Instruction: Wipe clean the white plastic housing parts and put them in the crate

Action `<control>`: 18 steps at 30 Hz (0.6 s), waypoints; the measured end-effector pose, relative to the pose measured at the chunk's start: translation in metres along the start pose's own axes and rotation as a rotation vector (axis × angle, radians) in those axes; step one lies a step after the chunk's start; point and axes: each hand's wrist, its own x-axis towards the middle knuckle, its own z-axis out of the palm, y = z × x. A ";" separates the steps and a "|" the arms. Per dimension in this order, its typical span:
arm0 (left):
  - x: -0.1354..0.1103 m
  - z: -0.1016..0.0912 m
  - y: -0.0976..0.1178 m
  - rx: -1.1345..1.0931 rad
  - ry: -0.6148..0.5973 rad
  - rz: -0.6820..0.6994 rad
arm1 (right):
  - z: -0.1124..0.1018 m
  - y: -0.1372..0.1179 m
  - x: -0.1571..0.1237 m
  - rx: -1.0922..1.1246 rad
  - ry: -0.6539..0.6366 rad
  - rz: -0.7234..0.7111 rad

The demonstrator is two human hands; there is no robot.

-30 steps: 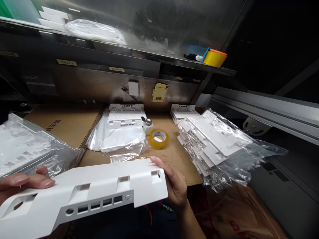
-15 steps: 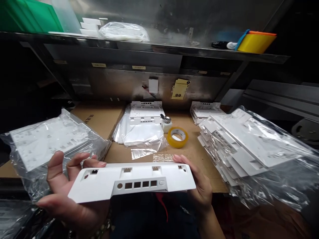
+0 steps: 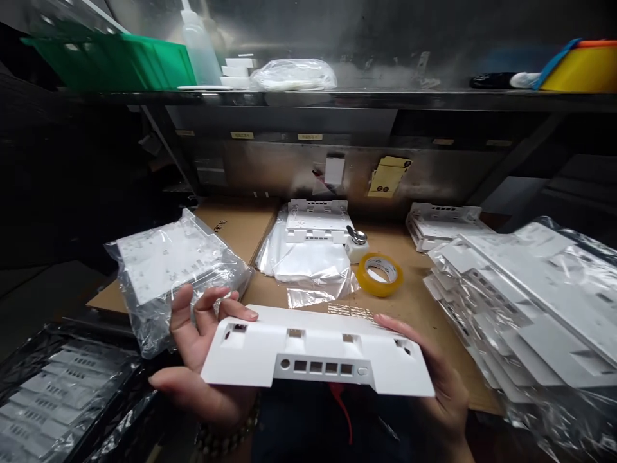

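In front of me I hold a white plastic router housing (image 3: 315, 344) edge-on, its row of square port cutouts, a round hole and a small oval button facing me. My left hand (image 3: 207, 354) supports its left end in the palm, forefinger tip on the top, other fingers and thumb spread. My right hand (image 3: 436, 376) grips the opposite end, fingers along the back edge. Beyond it lie a roll of yellow tape (image 3: 380, 275) and a small white bottle with a metal cap (image 3: 357, 244). A similar housing (image 3: 318, 222) sits on clear plastic bags (image 3: 308, 267).
Bagged white housings (image 3: 164, 257) lie at left, and a stack of bagged ones (image 3: 540, 308) at right. More housings (image 3: 448, 225) stand at the back right. A black crate (image 3: 120, 411) holds several bagged parts. Above runs a metal shelf (image 3: 366, 99) with a green bin (image 3: 120, 61).
The view has turned left, so the bench things appear farther right. The housing remains between both hands, now tilted slightly down to the right instead of up. More of the black crate shows.
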 end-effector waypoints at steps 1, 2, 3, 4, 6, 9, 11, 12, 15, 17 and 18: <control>0.000 -0.002 0.001 -0.015 -0.013 -0.028 | 0.001 -0.001 -0.001 0.018 0.015 0.002; 0.001 -0.003 0.001 -0.035 -0.022 -0.052 | 0.002 -0.002 -0.001 0.033 0.029 0.001; 0.002 -0.004 0.002 -0.058 -0.018 -0.055 | 0.003 -0.002 -0.001 0.043 0.041 -0.001; 0.002 -0.005 0.002 -0.074 -0.018 -0.062 | 0.004 -0.003 -0.001 0.049 0.049 -0.001; 0.004 -0.005 0.001 -0.081 -0.019 -0.070 | 0.005 -0.003 0.000 0.054 0.052 0.000; 0.006 -0.008 -0.001 -0.086 -0.025 -0.067 | 0.006 -0.005 0.001 0.079 0.033 -0.002; 0.008 -0.012 -0.003 -0.111 -0.034 -0.097 | 0.006 -0.007 0.002 0.101 0.023 0.000; 0.009 -0.014 -0.005 -0.124 -0.039 -0.121 | 0.006 -0.008 0.003 0.111 0.021 0.000; 0.010 -0.016 -0.006 -0.180 -0.041 -0.161 | 0.004 -0.012 0.004 0.107 0.018 -0.016; 0.010 -0.015 -0.005 -0.210 -0.039 -0.175 | 0.000 -0.013 0.004 0.088 -0.028 -0.079; 0.011 -0.014 -0.003 -0.207 -0.045 -0.194 | -0.003 -0.013 0.004 0.083 -0.058 -0.123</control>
